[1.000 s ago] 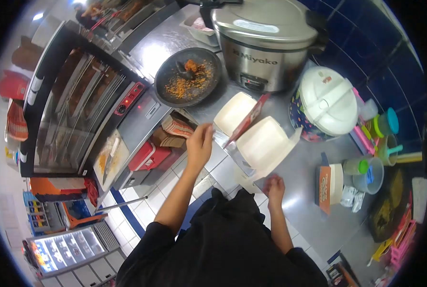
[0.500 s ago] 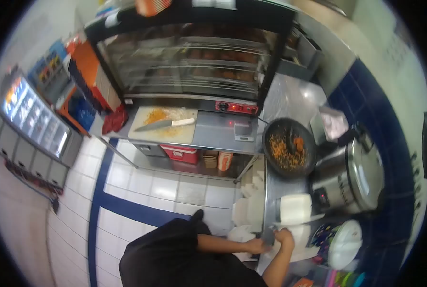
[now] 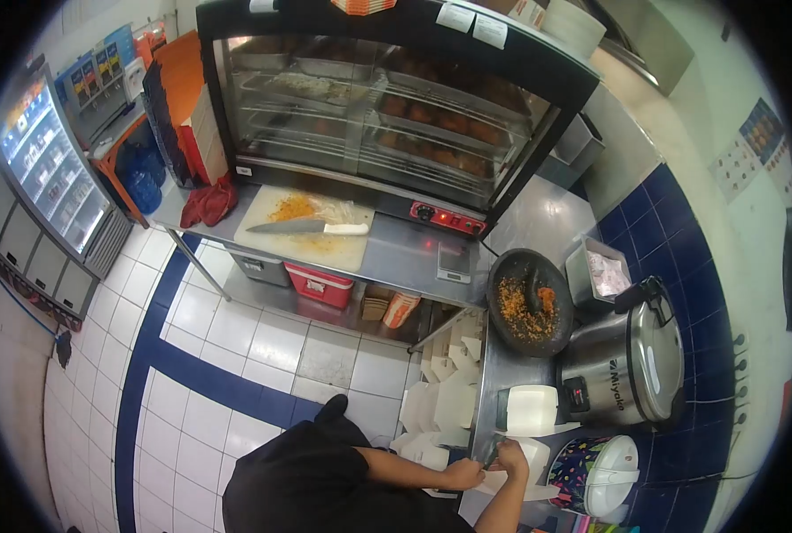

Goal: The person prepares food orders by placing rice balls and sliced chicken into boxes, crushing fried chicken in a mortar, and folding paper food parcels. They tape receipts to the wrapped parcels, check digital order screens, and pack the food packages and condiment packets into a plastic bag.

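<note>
My left hand (image 3: pixel 464 473) is closed, its knuckles up, at the near edge of the steel counter. Just beside it, my right hand (image 3: pixel 510 457) has its fingers pinched together. A small dark greyish thing (image 3: pixel 492 455) shows between the two hands; its kind is too small to make out. Under and beside my right hand lies an open white paper food box (image 3: pixel 534 455). Another open white box (image 3: pixel 532 410) sits farther along the counter. Several open white boxes (image 3: pixel 449 409) stand lower down, left of the counter edge.
A stone mortar (image 3: pixel 501 330) holds orange crumbly food and a dark pestle. Near it are a steel rice cooker (image 3: pixel 605 373) and a patterned tub with white lid (image 3: pixel 611 480). A knife (image 3: pixel 289 227) lies on a cutting board (image 3: pixel 347 253) before a glass food warmer (image 3: pixel 360 133).
The view has shifted and become sharper. Both hands remain close together at the counter edge, with the greyish thing still between them.
</note>
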A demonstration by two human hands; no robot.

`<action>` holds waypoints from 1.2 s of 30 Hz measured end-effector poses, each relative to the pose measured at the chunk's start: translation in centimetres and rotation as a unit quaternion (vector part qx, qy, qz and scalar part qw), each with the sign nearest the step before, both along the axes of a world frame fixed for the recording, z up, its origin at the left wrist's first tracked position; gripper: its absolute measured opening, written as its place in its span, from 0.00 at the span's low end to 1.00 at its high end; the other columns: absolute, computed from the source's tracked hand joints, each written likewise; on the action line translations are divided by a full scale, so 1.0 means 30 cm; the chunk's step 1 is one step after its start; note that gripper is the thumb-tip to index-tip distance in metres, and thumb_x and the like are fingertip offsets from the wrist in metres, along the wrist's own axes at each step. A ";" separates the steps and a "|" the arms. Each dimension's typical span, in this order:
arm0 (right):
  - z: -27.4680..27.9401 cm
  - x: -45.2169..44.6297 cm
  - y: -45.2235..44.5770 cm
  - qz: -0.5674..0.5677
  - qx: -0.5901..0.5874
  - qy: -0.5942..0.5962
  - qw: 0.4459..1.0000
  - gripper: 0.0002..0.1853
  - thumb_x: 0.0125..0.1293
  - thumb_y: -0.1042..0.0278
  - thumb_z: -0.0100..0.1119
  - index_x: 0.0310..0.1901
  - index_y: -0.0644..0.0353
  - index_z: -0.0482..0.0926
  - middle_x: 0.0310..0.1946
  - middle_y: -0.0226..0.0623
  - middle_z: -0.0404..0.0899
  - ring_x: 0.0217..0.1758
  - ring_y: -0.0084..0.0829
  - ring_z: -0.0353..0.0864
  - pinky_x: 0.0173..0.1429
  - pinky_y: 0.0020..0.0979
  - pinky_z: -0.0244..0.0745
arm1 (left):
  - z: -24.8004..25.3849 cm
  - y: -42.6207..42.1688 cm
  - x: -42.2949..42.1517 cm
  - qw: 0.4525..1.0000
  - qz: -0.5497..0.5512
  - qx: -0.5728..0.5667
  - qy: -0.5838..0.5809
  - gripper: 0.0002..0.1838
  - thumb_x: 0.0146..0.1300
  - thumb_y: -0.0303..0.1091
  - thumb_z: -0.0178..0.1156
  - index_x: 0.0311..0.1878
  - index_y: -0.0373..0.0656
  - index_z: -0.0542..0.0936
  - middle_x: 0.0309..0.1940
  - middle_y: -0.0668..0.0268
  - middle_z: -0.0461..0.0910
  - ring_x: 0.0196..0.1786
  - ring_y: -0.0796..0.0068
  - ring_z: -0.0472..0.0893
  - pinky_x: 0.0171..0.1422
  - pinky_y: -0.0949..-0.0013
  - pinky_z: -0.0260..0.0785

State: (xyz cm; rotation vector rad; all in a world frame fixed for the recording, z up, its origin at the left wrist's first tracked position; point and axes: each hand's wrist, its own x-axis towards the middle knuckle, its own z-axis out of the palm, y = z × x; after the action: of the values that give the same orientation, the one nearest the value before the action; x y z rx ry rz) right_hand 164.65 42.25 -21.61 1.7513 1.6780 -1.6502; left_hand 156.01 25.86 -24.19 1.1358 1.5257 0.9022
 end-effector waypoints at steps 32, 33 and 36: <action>-0.039 0.052 0.003 0.098 0.117 -0.203 0.967 0.20 0.56 0.78 0.55 0.50 0.78 0.79 0.49 0.66 0.83 0.52 0.57 0.87 0.53 0.49 0.84 | 0.026 0.091 0.036 0.997 -0.066 0.028 0.029 0.19 0.59 0.47 0.69 0.39 0.38 0.87 0.34 0.48 0.86 0.37 0.48 0.87 0.44 0.54 0.77; -0.035 0.046 0.003 0.098 0.119 -0.208 0.966 0.20 0.56 0.78 0.55 0.50 0.78 0.79 0.49 0.66 0.83 0.52 0.57 0.87 0.53 0.49 0.84 | 0.030 0.088 0.041 0.997 -0.067 0.031 0.024 0.19 0.59 0.47 0.69 0.39 0.38 0.87 0.34 0.48 0.86 0.37 0.48 0.87 0.44 0.54 0.77; -0.058 0.054 0.002 0.073 0.127 -0.225 0.963 0.16 0.56 0.78 0.55 0.46 0.77 0.81 0.48 0.67 0.83 0.53 0.56 0.87 0.53 0.48 0.84 | 0.044 0.083 0.074 0.999 -0.014 -0.005 0.028 0.20 0.59 0.49 0.69 0.38 0.39 0.88 0.34 0.47 0.86 0.39 0.46 0.87 0.47 0.50 0.77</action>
State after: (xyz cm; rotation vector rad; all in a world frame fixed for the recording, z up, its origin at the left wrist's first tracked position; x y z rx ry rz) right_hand 166.26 42.31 -23.35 1.8791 1.7911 -0.9133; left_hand 158.24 28.33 -22.88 1.1822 1.5530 0.8495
